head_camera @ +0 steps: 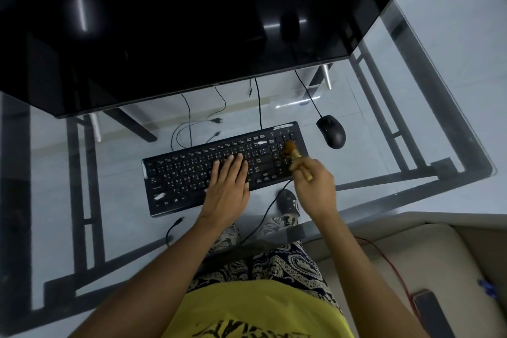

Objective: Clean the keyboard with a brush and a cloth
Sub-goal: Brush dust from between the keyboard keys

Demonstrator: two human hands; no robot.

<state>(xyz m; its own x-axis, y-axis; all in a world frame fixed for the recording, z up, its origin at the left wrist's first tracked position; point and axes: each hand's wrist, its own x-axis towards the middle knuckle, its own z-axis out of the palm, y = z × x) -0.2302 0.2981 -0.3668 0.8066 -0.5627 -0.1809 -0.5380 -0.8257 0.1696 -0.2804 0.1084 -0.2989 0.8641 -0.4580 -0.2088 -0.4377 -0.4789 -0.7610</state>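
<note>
Glass-topped desk (428,145) on dark metal frame, pale tiled floor visible through it. Large black monitor (192,22) across the far side, screen dark. Black keyboard (186,173) near the middle of the desk, slightly skewed, cable running back under the monitor. Black wired mouse (331,131) just beyond the keyboard's right end, apart from it. Left hand (227,186) flat, palm down, fingers extended over the central keys, holding nothing. Right hand (315,189) closed around a wooden-handled brush (295,158); bristles on the numeric pad at the keyboard's right end. Dark phone (430,313) on beige seat at lower right, beside a red cable (395,269). Cloth not visible.
</note>
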